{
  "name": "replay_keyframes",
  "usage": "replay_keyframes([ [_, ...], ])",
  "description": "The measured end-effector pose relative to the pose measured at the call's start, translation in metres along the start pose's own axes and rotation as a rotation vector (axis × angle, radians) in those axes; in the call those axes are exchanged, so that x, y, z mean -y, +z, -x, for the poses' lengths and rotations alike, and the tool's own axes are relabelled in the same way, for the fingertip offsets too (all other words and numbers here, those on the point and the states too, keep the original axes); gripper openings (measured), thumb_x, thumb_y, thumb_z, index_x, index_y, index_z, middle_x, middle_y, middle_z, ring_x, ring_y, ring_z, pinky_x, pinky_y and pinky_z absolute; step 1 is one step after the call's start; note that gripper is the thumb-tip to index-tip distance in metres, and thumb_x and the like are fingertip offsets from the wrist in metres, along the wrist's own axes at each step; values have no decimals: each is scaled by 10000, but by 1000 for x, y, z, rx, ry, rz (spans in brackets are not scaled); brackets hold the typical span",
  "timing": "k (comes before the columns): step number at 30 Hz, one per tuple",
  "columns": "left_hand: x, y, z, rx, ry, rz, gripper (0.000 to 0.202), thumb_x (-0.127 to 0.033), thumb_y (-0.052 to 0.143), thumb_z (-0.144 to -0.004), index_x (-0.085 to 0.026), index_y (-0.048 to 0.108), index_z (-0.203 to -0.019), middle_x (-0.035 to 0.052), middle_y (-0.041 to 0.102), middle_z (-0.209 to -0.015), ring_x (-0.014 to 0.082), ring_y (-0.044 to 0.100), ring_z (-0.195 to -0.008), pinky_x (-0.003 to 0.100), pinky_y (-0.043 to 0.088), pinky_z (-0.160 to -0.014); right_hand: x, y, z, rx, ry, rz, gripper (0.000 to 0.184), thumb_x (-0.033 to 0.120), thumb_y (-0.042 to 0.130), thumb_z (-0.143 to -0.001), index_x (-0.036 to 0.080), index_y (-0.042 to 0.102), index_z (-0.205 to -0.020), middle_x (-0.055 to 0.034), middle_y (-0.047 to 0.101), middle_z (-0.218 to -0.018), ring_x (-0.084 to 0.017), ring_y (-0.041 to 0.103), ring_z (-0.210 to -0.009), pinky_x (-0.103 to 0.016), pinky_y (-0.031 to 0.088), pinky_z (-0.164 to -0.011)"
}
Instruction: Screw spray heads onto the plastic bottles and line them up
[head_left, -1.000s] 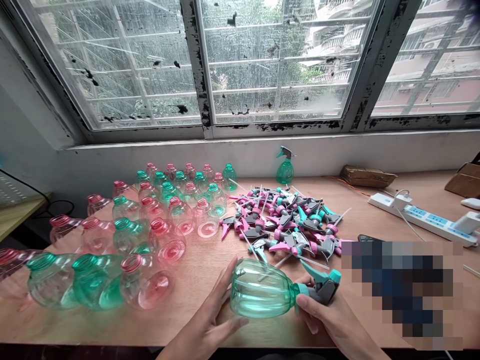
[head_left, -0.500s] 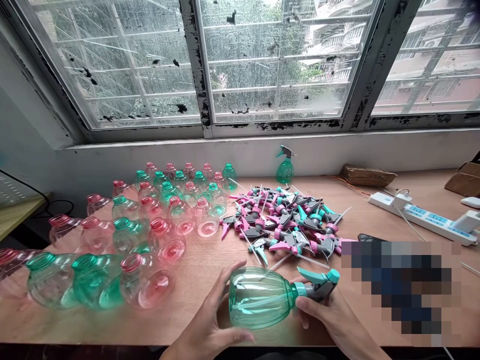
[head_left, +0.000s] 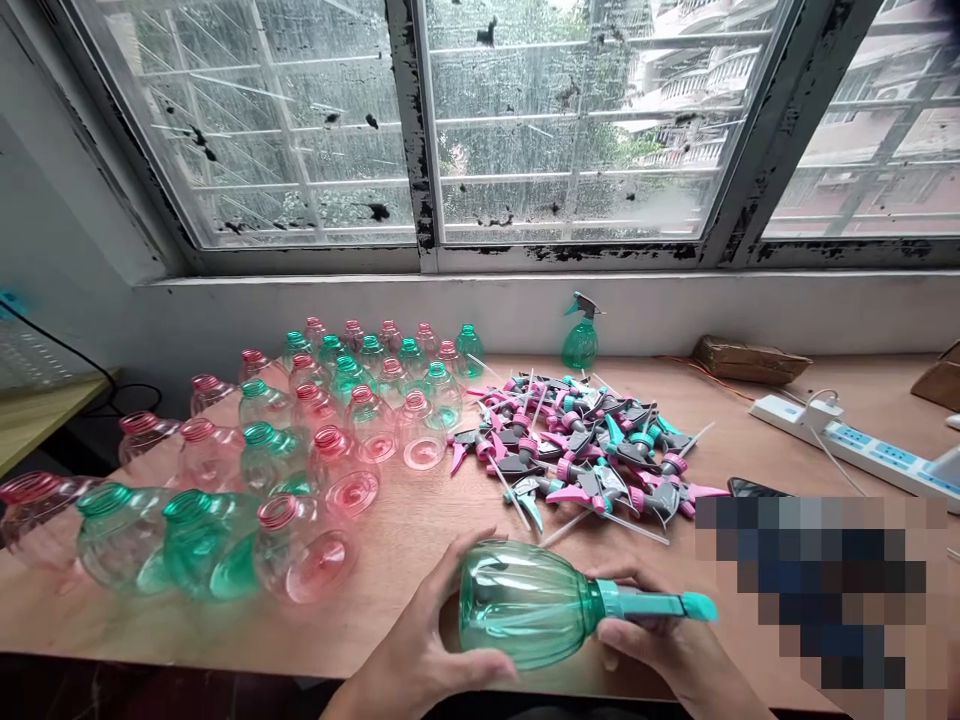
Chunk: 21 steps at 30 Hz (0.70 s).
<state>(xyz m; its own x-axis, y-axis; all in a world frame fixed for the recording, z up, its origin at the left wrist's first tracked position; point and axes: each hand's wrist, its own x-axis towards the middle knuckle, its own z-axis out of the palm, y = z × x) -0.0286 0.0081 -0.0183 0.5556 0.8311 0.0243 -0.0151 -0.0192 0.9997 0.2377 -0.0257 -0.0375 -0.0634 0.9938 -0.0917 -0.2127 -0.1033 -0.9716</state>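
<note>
A green spray bottle lies sideways between my hands over the near part of the table. Around its base curls my left hand, thumb below and fingers above. My right hand grips the neck, its thumb at the turquoise collar and the other fingers partly hidden behind. The spray head sits on the bottle's neck and points right, its turquoise trigger facing up toward me. Just beyond the bottle lies a heap of loose pink, turquoise and grey spray heads with white tubes.
Rows of open pink and green bottles stand on the left of the table. A complete green spray bottle stands by the wall. On the right are a brown block, a white power strip and a dark phone beside a blurred patch.
The spray head has turned, so its trigger now faces up toward me instead of away. Both hands stay on the bottle. The view has shifted slightly left.
</note>
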Motion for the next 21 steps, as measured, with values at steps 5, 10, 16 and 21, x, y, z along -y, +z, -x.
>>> replay_keyframes([
  [5, 15, 0, -5, -52, 228, -264, 905, -454, 937, -657, -365, 476, -1431, 91, 495, -1471, 384, 491, -1380, 470, 397, -1177, 3, 3, 2, -69, 3, -17, 332, 514, 920, -656, 235, 779, -771, -27, 746, -688, -276, 701, -695, -386, 566, -722],
  [10, 18, 1, -2, -59, 369, -461, 912, -387, 902, -734, -433, 374, -1475, 95, 431, -1511, 381, 445, -1427, 452, 418, -1169, 1, 6, 5, -150, 5, -61, 328, 494, 942, -639, 253, 798, -807, -17, 772, -742, -267, 707, -754, -351, 575, -760],
  [16, 28, 0, 3, -30, 455, -552, 1207, -452, 920, -681, -443, 115, -1580, 127, 170, -1681, 475, 245, -1538, 577, 363, -1205, 31, 5, 16, -123, -115, 59, 372, 459, 949, -643, 244, 800, -908, -41, 770, -754, -251, 706, -625, -349, 593, -612],
  [21, 25, 4, 4, 68, 271, -628, 1381, -505, 882, -709, -417, -172, -1596, 108, -206, -1736, 490, 57, -1581, 629, 336, -1212, 116, -8, -18, -210, -448, 456, 369, 484, 902, -723, 238, 724, -933, -51, 741, -753, -233, 674, -621, -328, 571, -532],
])
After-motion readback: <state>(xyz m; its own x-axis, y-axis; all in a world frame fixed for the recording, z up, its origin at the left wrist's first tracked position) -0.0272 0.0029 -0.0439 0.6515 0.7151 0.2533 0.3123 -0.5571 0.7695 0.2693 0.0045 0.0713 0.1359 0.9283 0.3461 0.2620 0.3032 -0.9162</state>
